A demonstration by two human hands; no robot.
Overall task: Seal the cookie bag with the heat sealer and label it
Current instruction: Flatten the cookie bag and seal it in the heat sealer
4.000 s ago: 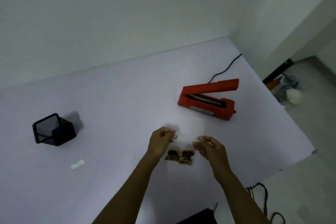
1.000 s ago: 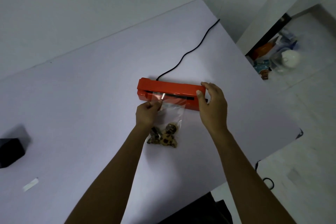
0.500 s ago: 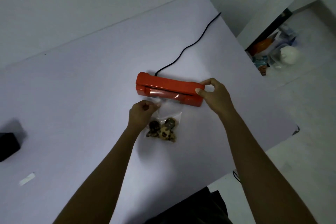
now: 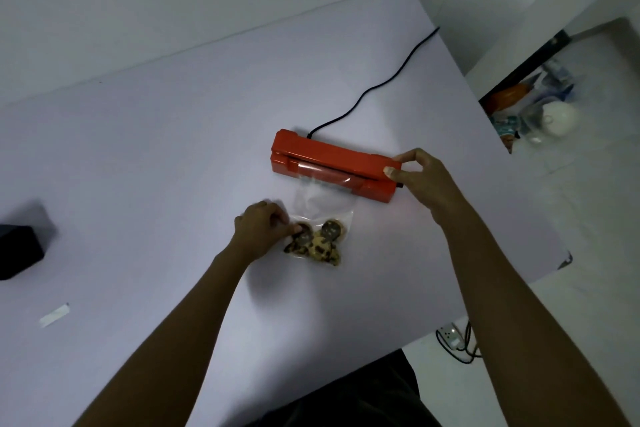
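The red heat sealer point(image 4: 329, 158) lies on the white table with its arm down. A clear bag point(image 4: 320, 208) holding several cookies point(image 4: 318, 243) lies in front of it, its open top clamped under the arm. My right hand point(image 4: 420, 178) grips the right end of the sealer arm between thumb and fingers. My left hand point(image 4: 261, 229) pinches the bag's left edge beside the cookies. A small white label point(image 4: 54, 315) lies on the table at the far left.
A black power cord point(image 4: 375, 87) runs from the sealer to the table's back right corner. A black mesh holder point(image 4: 19, 250) stands at the left edge. The table's right edge point(image 4: 561, 263) drops to a floor with clutter and a power strip point(image 4: 450, 334).
Four seconds ago both hands held the bag in front of the open sealer. Since then the arm has come down on the bag's top, and my left hand slid down towards the cookies.
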